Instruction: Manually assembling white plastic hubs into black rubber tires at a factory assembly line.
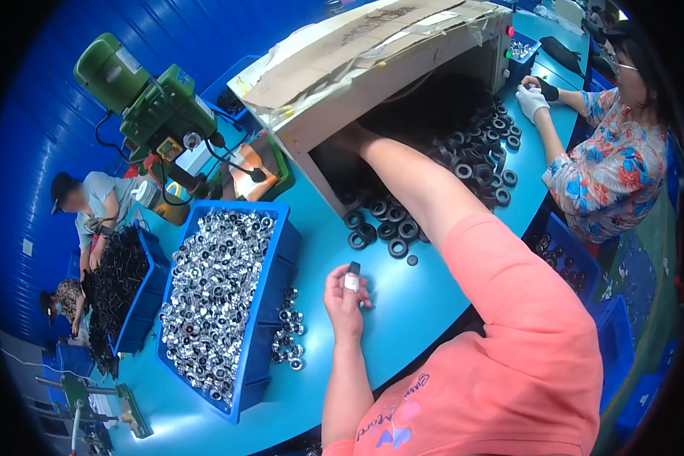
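My left hand [344, 299] is raised over the blue table, fingers curled round a small white piece with a black top [352, 280]; its exact kind is too small to make out. My right arm reaches across into the open front of a large pale box [300, 144]. Inside its shadow, my right hand [349, 138] shows only dimly and its fingers are hidden. Many black rubber rings [463, 169] spill from the box opening onto the table below my right forearm. One small black round piece [412, 260] lies apart from them.
A blue bin [277, 251] full of shiny metal parts stands at left, with loose metal parts [287, 334] beside it. Behind it is a green drill press [156, 114]. Another blue bin [153, 262] holds black pieces. A gloved co-worker [608, 167] sits at right; other people work at far left.
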A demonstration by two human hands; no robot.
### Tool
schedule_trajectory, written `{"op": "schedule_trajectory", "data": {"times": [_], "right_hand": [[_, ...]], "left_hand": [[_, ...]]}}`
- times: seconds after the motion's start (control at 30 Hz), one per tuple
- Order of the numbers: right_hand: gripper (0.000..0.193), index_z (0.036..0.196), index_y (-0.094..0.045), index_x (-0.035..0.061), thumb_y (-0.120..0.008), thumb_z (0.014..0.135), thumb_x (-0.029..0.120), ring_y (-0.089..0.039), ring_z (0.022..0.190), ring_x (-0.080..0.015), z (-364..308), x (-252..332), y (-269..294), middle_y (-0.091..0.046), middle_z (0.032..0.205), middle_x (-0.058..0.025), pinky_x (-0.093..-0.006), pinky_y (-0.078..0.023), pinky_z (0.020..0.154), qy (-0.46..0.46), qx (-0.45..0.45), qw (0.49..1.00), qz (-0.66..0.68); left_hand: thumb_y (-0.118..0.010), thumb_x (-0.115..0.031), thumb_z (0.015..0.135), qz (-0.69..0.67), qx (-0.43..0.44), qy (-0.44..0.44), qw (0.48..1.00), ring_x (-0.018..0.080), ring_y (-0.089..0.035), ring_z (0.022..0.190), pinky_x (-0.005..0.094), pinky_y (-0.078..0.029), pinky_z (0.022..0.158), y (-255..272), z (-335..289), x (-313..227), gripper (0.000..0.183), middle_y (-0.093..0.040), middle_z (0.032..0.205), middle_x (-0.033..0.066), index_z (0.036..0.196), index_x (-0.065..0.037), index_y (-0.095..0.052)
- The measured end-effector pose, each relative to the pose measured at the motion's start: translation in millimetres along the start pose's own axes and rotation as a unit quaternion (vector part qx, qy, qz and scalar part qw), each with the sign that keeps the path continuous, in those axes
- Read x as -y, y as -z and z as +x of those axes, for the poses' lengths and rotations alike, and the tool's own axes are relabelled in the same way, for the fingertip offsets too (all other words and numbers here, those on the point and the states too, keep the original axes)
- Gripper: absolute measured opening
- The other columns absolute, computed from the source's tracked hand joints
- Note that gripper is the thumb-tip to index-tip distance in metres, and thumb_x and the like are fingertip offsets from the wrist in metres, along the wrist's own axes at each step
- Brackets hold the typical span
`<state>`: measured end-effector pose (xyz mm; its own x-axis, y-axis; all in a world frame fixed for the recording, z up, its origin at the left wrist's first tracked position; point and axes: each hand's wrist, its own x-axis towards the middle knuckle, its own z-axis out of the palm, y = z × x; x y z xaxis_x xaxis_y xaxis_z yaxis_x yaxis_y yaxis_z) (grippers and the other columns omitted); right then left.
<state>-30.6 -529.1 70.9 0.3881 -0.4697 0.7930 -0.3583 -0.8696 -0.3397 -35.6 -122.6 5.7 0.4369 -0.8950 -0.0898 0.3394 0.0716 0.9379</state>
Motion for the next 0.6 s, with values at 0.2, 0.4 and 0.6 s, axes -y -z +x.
{"op": "schedule_trajectory", "data": {"times": [0.2, 0.4, 0.6], "right_hand": [[0.039, 0.135, -0.057, 0.0033, -0.049, 0.101, 0.021, -0.05, 0.134, -0.0385, 6, -6, -1, -0.057, 0.138, -0.0232, -0.0499, -0.038, 0.113, 0.005, -0.026, 0.999, 0.028], [0.039, 0.133, -0.057, 0.0028, -0.051, 0.1, 0.02, -0.05, 0.133, -0.039, 0, -9, -2, -0.058, 0.136, -0.0235, -0.0496, -0.039, 0.112, -0.002, 0.027, 0.999, 0.046], [0.038, 0.13, -0.059, 0.0029, -0.055, 0.095, 0.017, -0.053, 0.129, -0.0414, -20, -3, 12, -0.058, 0.134, -0.0254, -0.047, -0.045, 0.105, 0.015, 0.079, 0.997, 0.011]], "left_hand": [[-0.062, -0.028, 0.101, -0.035, 0.006, -0.006, 0.999, 0.0114, -0.057, 0.069, 0.0264, -0.049, 0.053, -2, 4, 1, 0.032, -0.062, 0.094, 0.0068, 0.121, -0.004, -0.055], [-0.058, -0.03, 0.103, -0.071, -0.01, -0.009, 0.997, 0.0133, -0.057, 0.075, 0.0307, -0.051, 0.061, -9, 5, -6, 0.04, -0.06, 0.093, 0.0064, 0.13, -0.002, -0.055], [-0.045, -0.042, 0.107, -0.143, 0.02, 0.011, 0.989, 0.0161, -0.054, 0.075, 0.0345, -0.049, 0.062, -8, 4, -13, 0.055, -0.06, 0.096, 0.0077, 0.142, -0.001, -0.05]]}}
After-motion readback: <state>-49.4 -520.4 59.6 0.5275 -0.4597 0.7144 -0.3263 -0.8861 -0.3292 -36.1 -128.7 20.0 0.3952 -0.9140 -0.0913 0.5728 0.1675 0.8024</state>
